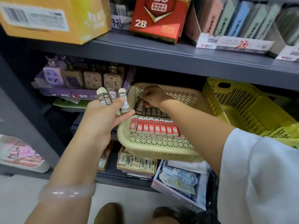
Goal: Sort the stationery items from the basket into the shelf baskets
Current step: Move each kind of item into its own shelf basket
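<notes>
A beige perforated shelf basket (155,143) sits tilted on the middle shelf. Inside it stand a row of red-sleeved erasers (154,128) and, behind them, a row of brown 2B erasers (155,111). My left hand (103,117) grips three brown 2B erasers (113,98) fanned upward, just left of the basket. My right hand (152,96) reaches into the basket's far left corner, fingers curled down on a brown 2B eraser (140,107) at the end of the brown row.
A yellow slatted basket (246,109) stands right of the beige one. Purple display boxes (77,81) fill the shelf to the left. The grey upper shelf edge (178,62) hangs above, carrying cartons. Below lie a box of barcoded erasers (137,162) and packets.
</notes>
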The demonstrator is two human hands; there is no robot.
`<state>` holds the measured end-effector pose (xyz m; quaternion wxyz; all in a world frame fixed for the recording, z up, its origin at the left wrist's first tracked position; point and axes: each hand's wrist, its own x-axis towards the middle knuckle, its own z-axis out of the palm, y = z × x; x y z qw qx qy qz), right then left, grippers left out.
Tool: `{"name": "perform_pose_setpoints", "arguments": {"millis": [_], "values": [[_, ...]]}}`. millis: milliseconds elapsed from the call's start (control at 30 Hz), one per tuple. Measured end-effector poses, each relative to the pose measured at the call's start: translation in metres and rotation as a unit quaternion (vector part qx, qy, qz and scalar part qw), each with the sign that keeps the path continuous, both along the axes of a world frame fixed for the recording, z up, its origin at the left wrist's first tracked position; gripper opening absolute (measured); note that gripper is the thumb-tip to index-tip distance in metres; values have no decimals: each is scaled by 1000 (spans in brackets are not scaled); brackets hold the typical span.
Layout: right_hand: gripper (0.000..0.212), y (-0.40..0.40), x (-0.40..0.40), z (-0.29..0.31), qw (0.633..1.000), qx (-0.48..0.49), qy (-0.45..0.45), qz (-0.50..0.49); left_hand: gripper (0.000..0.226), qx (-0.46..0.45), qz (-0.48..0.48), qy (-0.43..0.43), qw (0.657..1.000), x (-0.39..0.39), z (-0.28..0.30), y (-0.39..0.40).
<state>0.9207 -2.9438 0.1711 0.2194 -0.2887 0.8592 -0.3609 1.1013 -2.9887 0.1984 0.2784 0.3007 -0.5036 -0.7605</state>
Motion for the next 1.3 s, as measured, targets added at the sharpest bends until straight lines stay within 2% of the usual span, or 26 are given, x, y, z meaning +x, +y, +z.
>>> {"name": "perform_pose_setpoints", "arguments": {"millis": [133, 200, 267, 300, 400, 467, 533, 600, 667, 733, 867, 967, 1067, 1133, 1200, 1300], "values": [[15, -8, 2, -14, 999, -19, -44, -20, 6, -4, -12, -17, 1000, -2, -1, 0], [15, -5, 3, -12, 999, -25, -22, -29, 5, -4, -13, -18, 1000, -4, -2, 1], [15, 4, 6, -3, 995, -76, -28, -50, 4, -1, -16, -20, 1000, -5, -3, 2], [16, 10, 9, 5, 990, -115, -67, -47, 3, -1, -19, -22, 1000, -5, -3, 3], [19, 28, 27, 25, 949, -191, -235, 87, 3, -2, -31, -13, 999, -7, -5, 6], [10, 32, 37, 27, 935, -195, -259, 146, 4, -8, -36, -8, 999, -9, -6, 9], [5, 31, 37, 25, 938, -217, -246, 113, 6, -13, -28, -5, 1000, -10, -8, 10], [4, 31, 29, 25, 946, -233, -222, 35, 9, -3, -14, -8, 1000, -11, -10, 10], [1, 31, 17, 21, 965, -201, -162, -40, 21, 16, -12, -9, 1000, -11, -10, 9], [11, 26, 7, 11, 980, -143, -107, -91, 28, 18, -13, -10, 1000, -10, -8, 9], [18, 8, 2, -9, 992, -48, -68, -92, 19, -68, -19, -46, 996, -10, -6, 8], [17, 2, 7, -14, 996, -15, -42, -75, 21, -90, -6, -49, 995, -9, -6, 4], [14, 9, 14, -3, 991, -88, -44, -86, 21, -98, -3, -63, 993, -8, -9, 2], [16, 20, 24, 10, 976, -176, -126, 1, 20, -101, -6, -70, 992, -8, -12, 2], [16, 30, 38, 23, 946, -218, -206, 122, 18, -108, -9, -71, 992, -9, -13, 2], [12, 33, 48, 31, 935, -207, -204, 204, 19, -117, -15, -69, 991, -9, -13, 3]]}}
